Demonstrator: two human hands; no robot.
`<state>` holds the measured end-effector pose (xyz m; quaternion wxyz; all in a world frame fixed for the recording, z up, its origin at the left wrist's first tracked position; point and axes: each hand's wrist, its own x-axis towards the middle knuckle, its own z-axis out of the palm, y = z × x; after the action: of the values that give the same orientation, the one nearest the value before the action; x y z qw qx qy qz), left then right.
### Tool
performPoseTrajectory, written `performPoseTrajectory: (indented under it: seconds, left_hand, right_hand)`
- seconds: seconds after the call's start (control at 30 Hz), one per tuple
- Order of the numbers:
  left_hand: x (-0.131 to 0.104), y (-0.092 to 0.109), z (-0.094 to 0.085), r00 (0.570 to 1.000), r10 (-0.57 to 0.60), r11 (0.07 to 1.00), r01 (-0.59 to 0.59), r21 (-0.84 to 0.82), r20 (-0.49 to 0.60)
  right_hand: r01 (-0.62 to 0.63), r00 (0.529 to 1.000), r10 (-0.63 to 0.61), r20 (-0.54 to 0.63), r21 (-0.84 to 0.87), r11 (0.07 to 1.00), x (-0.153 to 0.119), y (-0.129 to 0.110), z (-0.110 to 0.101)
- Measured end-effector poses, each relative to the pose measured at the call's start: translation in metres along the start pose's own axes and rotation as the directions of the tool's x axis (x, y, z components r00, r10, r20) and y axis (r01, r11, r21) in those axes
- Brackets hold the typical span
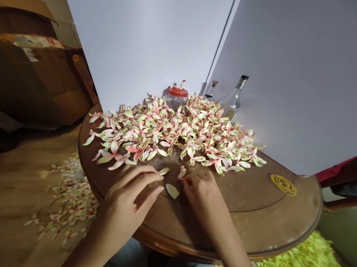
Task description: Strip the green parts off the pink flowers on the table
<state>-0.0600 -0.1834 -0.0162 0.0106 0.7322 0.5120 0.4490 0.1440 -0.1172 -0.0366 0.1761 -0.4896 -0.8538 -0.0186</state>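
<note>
A large heap of pink, white and green petal pieces (166, 128) covers the back of the round brown table (253, 198). At the front edge, my left hand (135, 187) has its fingers apart, the fingertips beside a small pale green petal (164, 171). My right hand (201, 187) is closed, thumb and index finger pinched on a small pinkish petal piece (182, 173). Between the two hands a single pale petal (172, 191) lies flat on the wood.
A red-lidded jar (178, 92) and glass bottles (233, 98) stand behind the heap. Yellow rings (283, 185) lie at the table's right. More petals (74, 195) are on the floor at left, a yellow-green pile (312, 258) at lower right, cardboard boxes (55, 69) at upper left.
</note>
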Motion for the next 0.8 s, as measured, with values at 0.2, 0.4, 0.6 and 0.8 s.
performPoseTrajectory:
  seconds: [0.2, 0.4, 0.6, 0.8]
  left_hand:
    - [0.056, 0.012, -0.004, 0.996, 0.048, 0.997, -0.052, -0.051, -0.076]
    - [0.154, 0.009, 0.038, 0.989, 0.082, 0.987, -0.063, -0.147, 0.127]
    - [0.168, -0.028, 0.085, 0.966, 0.240, 0.951, -0.214, -0.224, 0.094]
    - [0.155, -0.034, 0.083, 0.970, 0.217, 0.956, -0.188, -0.228, 0.112]
  right_hand:
    - [-0.124, 0.972, 0.183, -0.151, 0.335, 0.934, 0.019, 0.013, -0.043]
    - [0.128, 0.924, 0.090, -0.373, 0.520, 0.845, 0.089, 0.057, -0.060]
    - [0.118, 0.953, 0.098, -0.287, 0.647, 0.753, 0.108, 0.095, -0.018]
    - [0.113, 0.970, 0.043, -0.238, 0.605, 0.788, 0.100, 0.095, -0.018]
